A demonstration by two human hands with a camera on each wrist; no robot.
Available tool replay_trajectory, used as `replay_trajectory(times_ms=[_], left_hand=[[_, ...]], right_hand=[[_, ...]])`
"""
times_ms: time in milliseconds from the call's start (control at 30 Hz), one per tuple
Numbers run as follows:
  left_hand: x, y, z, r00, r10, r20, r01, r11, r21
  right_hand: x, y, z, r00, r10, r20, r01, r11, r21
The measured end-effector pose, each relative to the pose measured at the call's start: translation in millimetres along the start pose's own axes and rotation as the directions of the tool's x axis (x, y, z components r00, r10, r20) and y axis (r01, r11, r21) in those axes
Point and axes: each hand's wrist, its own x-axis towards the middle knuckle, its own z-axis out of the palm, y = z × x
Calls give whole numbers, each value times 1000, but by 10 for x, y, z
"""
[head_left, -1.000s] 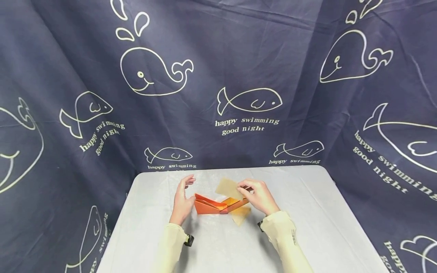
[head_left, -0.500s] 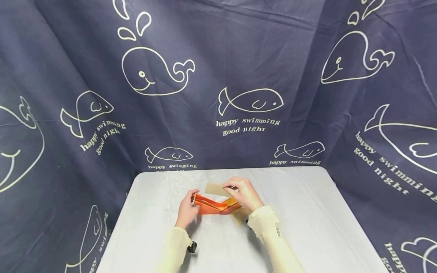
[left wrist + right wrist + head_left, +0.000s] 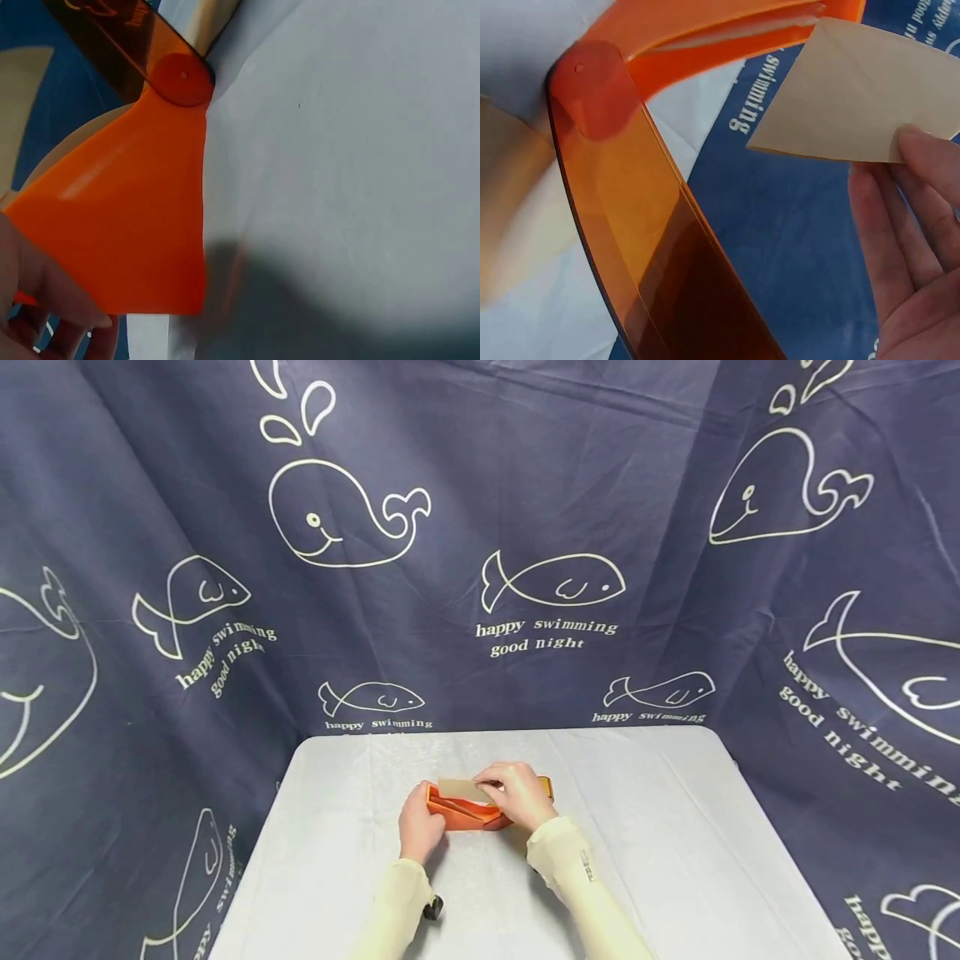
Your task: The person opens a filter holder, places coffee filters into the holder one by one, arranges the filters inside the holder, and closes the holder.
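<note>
Beige card [image 3: 847,90] has moved leftward, right fingers [image 3: 877,240] pinching it, left fingers [image 3: 66,339] gripping the orange case [image 3: 150,202].

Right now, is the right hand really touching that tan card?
Touching. The right wrist view shows the right hand's thumb lying over the edge of the tan card.

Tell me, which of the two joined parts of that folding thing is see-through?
The amber part, nearer the right hand; the rounded joint shows through it. The orange part, gripped by the left hand, is opaque.
</note>
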Motion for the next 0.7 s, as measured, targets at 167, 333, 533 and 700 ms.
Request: replay_trajectory(times_ms=[167,333,533,700], left_hand=[[1,20,73,998,10,-54,-8,999,35],[1,19,136,996,1,-91,3,999,45],[-11,-5,161,993,-18,-119,23,999,44],[-30,3,154,990,-22,-139,27,999,36]], right_hand=[[-6,0,100,1000,26,16,-24,998,-63],[-19,13,195,999,40,33,-36,991,-127],[-33,8,301,996,48,73,-38,991,-131],[-46,14,370,992,48,120,-27,985,-171]])
